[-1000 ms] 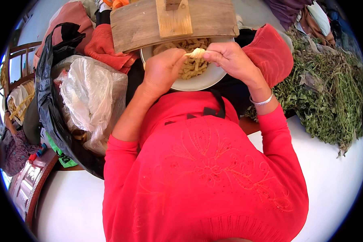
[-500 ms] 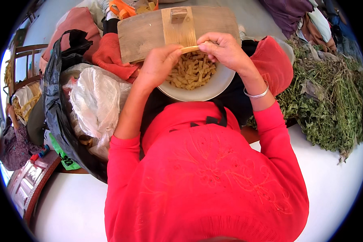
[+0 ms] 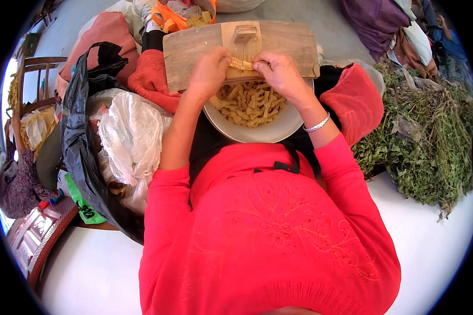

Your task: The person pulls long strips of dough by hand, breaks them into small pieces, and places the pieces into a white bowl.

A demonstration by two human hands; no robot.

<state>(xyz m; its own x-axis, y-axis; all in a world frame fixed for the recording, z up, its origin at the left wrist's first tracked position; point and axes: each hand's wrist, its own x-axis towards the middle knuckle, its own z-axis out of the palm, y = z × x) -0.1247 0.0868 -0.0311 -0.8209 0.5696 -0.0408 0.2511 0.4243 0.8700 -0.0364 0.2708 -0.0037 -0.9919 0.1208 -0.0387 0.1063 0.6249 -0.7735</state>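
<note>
A pale yellow strip stretches between my two hands, just in front of the wooden board. My left hand is closed around its left end, and my right hand pinches the right end between thumb and finger. The wooden board lies across the far side of a white bowl on my lap. Fixed to the board's middle is a lighter wood strip carrying a small wooden block. Many short, twisted tan pieces fill the bowl, their kind unclear.
To the left, a black plastic bag stands around a crumpled clear white bag. A heap of dried green plants spreads on the right. An orange bag sits beyond the board. Another person's patterned sleeve shows far left.
My hands have moved away from the bowl, up over the board, with the strip still between them. The strip looks flatter and wider. The whole view has shifted slightly.
</note>
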